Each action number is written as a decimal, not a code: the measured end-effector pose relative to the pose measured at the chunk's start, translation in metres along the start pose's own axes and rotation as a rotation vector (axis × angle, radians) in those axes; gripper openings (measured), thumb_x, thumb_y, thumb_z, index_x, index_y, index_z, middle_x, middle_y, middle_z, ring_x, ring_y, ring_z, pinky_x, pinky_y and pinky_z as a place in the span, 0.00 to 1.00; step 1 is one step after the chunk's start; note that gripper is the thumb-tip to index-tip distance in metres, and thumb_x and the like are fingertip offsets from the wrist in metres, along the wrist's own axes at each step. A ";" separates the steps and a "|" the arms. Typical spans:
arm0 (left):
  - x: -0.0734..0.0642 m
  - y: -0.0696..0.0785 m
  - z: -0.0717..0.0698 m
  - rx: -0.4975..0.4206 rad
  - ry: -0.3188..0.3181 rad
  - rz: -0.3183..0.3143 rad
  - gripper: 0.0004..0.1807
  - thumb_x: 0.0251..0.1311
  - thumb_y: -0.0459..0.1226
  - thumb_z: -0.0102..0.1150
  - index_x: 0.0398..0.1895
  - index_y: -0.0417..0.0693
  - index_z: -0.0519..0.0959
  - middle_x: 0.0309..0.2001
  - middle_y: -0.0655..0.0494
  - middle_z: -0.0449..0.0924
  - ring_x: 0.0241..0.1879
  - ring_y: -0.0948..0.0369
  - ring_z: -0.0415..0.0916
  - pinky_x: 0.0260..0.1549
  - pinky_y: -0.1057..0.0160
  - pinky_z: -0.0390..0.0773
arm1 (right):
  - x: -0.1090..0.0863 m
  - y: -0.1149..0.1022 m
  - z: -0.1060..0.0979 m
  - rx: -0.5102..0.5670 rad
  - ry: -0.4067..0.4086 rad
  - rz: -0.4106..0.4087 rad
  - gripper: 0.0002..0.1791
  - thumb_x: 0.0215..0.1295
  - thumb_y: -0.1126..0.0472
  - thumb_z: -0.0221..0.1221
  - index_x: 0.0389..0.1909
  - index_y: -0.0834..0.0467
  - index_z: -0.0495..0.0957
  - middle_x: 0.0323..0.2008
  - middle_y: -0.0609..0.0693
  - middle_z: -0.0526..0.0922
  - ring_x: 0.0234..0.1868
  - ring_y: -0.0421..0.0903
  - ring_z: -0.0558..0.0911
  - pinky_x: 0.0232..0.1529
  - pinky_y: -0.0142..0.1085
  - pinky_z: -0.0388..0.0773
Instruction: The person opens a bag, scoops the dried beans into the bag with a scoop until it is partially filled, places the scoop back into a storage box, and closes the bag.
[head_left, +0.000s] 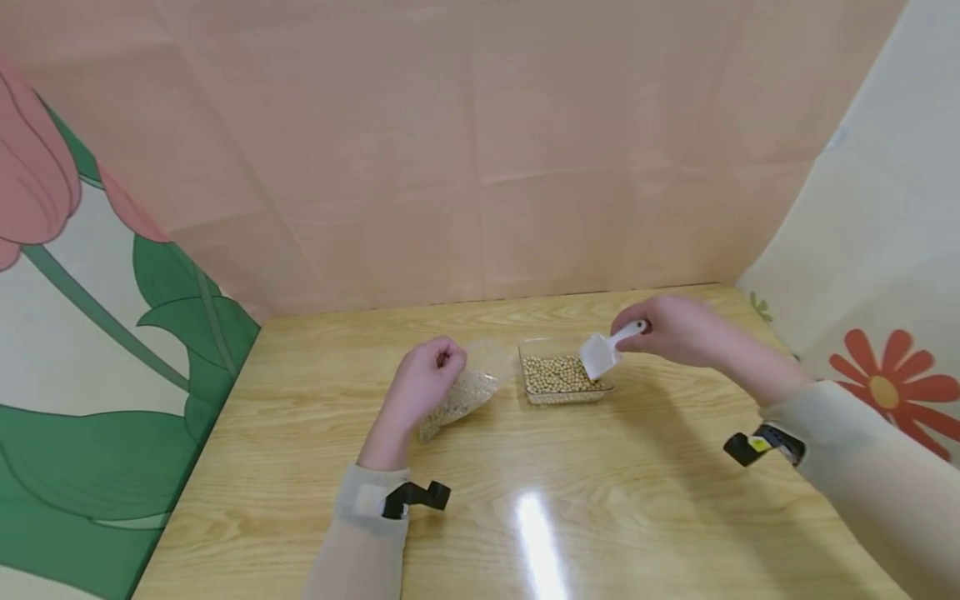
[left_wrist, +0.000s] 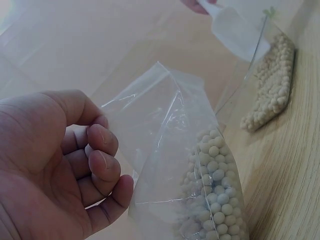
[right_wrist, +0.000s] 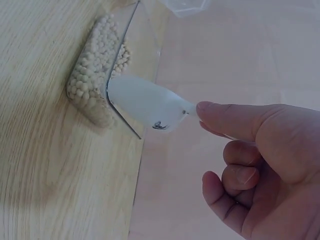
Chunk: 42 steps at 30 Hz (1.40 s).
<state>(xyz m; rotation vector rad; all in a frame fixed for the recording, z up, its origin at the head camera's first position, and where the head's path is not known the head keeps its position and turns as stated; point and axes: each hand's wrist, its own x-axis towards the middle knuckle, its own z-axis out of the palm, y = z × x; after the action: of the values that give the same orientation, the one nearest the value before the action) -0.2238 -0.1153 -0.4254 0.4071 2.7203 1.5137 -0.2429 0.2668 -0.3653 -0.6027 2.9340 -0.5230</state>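
My left hand (head_left: 426, 379) pinches the upper edge of a clear plastic bag (left_wrist: 165, 115), with its fingers curled. Pale round beans that look like soybeans (left_wrist: 220, 200) fill the lower part of the bag, which stands open at the top. To its right sits a clear rectangular container (head_left: 568, 398) holding more of the same beans (head_left: 553, 373). Between thumb and fingers, my right hand (head_left: 678, 329) grips the handle of a white scoop (head_left: 598, 357). The scoop's blade tilts down over the container's right side, its tip at the beans. Whether it carries any beans is hidden.
Everything stands on a light wood-grain table (head_left: 300, 500). A pink backdrop (head_left: 480, 167) rises behind the table's far edge. Flower-printed sheets flank it, with a tulip (head_left: 30, 158) at left and a red flower (head_left: 885, 392) at right.
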 end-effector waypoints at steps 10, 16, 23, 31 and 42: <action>-0.001 -0.002 0.000 -0.007 0.004 -0.002 0.16 0.72 0.46 0.52 0.32 0.45 0.79 0.20 0.56 0.68 0.18 0.59 0.63 0.20 0.59 0.67 | 0.004 -0.007 0.011 -0.075 -0.006 -0.041 0.12 0.62 0.52 0.70 0.46 0.49 0.87 0.36 0.41 0.86 0.30 0.39 0.78 0.31 0.42 0.74; -0.003 -0.001 0.000 0.000 0.006 -0.002 0.15 0.72 0.46 0.52 0.32 0.46 0.79 0.20 0.56 0.69 0.18 0.59 0.64 0.20 0.59 0.68 | 0.005 -0.009 0.012 -0.106 0.001 -0.061 0.12 0.62 0.52 0.70 0.45 0.49 0.87 0.36 0.41 0.86 0.30 0.39 0.79 0.30 0.42 0.74; -0.003 0.000 -0.001 0.007 0.008 -0.001 0.15 0.71 0.46 0.52 0.31 0.47 0.79 0.20 0.56 0.69 0.18 0.59 0.64 0.20 0.58 0.68 | 0.005 -0.013 0.006 -0.108 -0.017 -0.034 0.10 0.62 0.52 0.70 0.44 0.48 0.87 0.35 0.41 0.85 0.31 0.40 0.79 0.29 0.42 0.73; -0.004 -0.001 0.000 0.008 0.011 0.002 0.14 0.71 0.46 0.52 0.28 0.52 0.77 0.20 0.56 0.68 0.18 0.59 0.63 0.20 0.59 0.67 | 0.007 -0.007 0.018 -0.030 -0.058 0.001 0.09 0.63 0.52 0.69 0.42 0.47 0.86 0.32 0.39 0.84 0.31 0.42 0.78 0.32 0.41 0.71; -0.005 0.000 -0.001 0.011 0.003 0.006 0.15 0.72 0.46 0.51 0.30 0.48 0.78 0.20 0.56 0.68 0.18 0.59 0.62 0.21 0.58 0.67 | 0.007 0.018 0.035 0.221 -0.083 0.063 0.13 0.64 0.49 0.68 0.46 0.48 0.86 0.43 0.45 0.86 0.37 0.45 0.78 0.37 0.43 0.74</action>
<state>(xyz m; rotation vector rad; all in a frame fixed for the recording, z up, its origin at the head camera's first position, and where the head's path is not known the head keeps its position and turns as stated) -0.2192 -0.1174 -0.4253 0.4137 2.7331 1.5022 -0.2500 0.2690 -0.4045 -0.4908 2.7564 -0.7815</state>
